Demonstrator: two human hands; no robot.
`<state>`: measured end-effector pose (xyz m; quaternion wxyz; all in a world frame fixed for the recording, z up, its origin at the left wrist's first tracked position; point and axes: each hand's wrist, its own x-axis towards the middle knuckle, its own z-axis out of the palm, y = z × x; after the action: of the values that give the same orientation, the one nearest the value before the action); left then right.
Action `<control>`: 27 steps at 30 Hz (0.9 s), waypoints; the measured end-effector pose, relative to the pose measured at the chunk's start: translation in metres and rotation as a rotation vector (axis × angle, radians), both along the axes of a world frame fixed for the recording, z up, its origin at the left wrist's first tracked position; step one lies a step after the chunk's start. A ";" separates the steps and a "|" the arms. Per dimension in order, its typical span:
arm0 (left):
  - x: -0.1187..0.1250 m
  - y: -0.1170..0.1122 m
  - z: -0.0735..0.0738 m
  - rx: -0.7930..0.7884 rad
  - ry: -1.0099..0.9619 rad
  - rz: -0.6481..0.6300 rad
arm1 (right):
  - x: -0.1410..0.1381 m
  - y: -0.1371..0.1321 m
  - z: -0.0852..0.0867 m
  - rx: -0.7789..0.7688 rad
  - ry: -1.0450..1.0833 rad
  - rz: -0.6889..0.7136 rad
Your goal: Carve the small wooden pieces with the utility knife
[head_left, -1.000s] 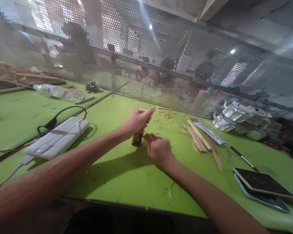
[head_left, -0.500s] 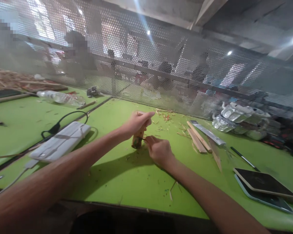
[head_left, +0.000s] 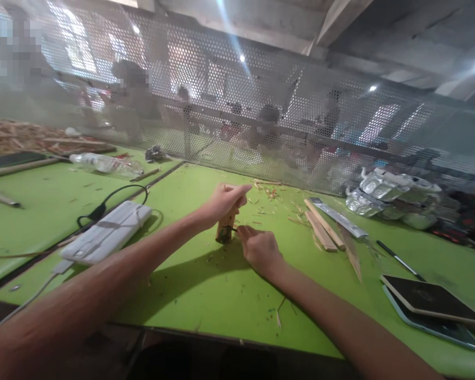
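Note:
My left hand (head_left: 224,201) is wrapped around the top of a short wooden stick (head_left: 225,231) that stands upright on the green table (head_left: 206,285). My right hand (head_left: 259,248) is closed in a fist beside the stick's lower end, pinching a small dark tool whose tip touches the wood; the tool is too small to name. Wood shavings lie scattered around both hands.
A white power bank (head_left: 106,232) with a black cable lies left. Flat wooden slats and a metal blade (head_left: 332,221) lie right, then a pen (head_left: 399,260), two stacked tablets (head_left: 431,309) and foil packets (head_left: 391,192). A plastic bottle (head_left: 106,164) lies far left. Perforated metal screen behind, people beyond.
Both hands hold the same grip on the stick; the view has tilted slightly, shifting everything a little right and down.

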<state>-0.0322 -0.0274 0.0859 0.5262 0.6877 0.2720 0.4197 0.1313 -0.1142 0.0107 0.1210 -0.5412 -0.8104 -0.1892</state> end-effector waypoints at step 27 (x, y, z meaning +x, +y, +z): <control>0.005 -0.005 0.005 -0.036 0.009 0.063 | -0.003 0.000 0.000 0.097 0.025 -0.019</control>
<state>-0.0273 -0.0327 0.0907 0.5237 0.6710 0.3033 0.4283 0.1280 -0.1141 0.0110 0.1554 -0.5447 -0.7934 -0.2229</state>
